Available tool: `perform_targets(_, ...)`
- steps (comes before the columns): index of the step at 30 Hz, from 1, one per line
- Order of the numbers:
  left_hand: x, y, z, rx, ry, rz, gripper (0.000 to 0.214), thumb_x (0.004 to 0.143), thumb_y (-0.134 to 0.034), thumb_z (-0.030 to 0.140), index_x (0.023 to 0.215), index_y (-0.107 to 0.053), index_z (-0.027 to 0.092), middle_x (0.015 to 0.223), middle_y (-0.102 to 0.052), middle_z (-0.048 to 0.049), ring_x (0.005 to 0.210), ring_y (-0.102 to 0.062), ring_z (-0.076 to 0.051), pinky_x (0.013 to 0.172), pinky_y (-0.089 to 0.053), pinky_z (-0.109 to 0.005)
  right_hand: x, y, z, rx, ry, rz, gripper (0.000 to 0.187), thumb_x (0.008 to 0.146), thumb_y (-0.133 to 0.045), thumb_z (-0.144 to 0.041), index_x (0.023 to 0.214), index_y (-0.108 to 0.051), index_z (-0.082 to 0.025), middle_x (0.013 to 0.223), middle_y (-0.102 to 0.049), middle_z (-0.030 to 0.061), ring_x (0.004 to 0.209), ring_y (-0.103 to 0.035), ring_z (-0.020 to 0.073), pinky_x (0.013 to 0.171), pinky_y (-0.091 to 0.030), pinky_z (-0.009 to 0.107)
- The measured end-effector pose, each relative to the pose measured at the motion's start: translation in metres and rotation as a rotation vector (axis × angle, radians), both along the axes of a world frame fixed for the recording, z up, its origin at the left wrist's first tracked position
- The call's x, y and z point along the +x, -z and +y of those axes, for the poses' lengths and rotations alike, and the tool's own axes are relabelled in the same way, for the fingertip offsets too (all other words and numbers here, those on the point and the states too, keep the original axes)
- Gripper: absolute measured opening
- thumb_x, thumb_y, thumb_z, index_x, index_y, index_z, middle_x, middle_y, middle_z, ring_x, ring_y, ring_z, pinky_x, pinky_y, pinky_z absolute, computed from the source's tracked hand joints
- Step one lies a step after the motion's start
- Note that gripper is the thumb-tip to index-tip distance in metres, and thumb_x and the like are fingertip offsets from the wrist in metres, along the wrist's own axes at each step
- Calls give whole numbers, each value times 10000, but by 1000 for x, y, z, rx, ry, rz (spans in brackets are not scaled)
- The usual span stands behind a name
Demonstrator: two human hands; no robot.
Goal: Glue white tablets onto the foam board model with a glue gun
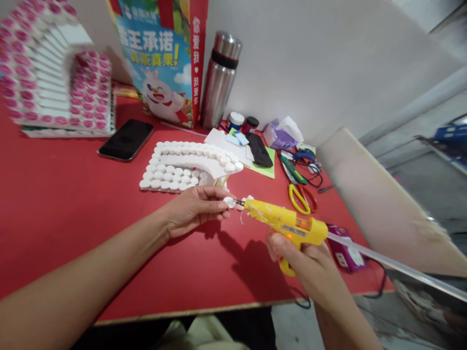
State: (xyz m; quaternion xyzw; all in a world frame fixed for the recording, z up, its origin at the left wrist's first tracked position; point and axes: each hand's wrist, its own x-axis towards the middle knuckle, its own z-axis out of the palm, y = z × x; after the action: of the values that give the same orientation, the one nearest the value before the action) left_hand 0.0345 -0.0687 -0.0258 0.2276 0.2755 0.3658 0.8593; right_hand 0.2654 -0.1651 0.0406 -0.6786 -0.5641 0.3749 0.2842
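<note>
Between its thumb and fingers my left hand (195, 209) pinches a small white disc (228, 202). My right hand (304, 260) is wrapped round the handle of a yellow glue gun (272, 214), with an orange light glowing on its side. The metal nozzle points left and appears to meet the disc; I cannot tell whether glue is coming out. A long clear glue stick (394, 265) sticks out of the gun's back. Just behind my left hand lies a white curved board (182, 163) covered with rows of white discs. More white discs show behind the nozzle.
On the red table (146, 272) are a phone (126, 140), a steel flask (221, 80), a printed bag (160, 63) and a board with pink-and-white discs (27, 95). Yellow-handled scissors (299, 199), green-handled pliers (294, 169) and a purple box (346, 250) with a cable lie to the right.
</note>
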Motion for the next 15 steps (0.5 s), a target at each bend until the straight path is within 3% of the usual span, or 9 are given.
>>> perform_targets(15,0,-2,1,-4,-22,12,244,676,-882,24,887,-784,97,770,-765,-40,653,-734,-110,661,-616,-162,-6,-9,-1,-34,-50,-24,502,908,-575,-626,618,-510,-222,596,-511,8,587,-494,160,554,-383,294)
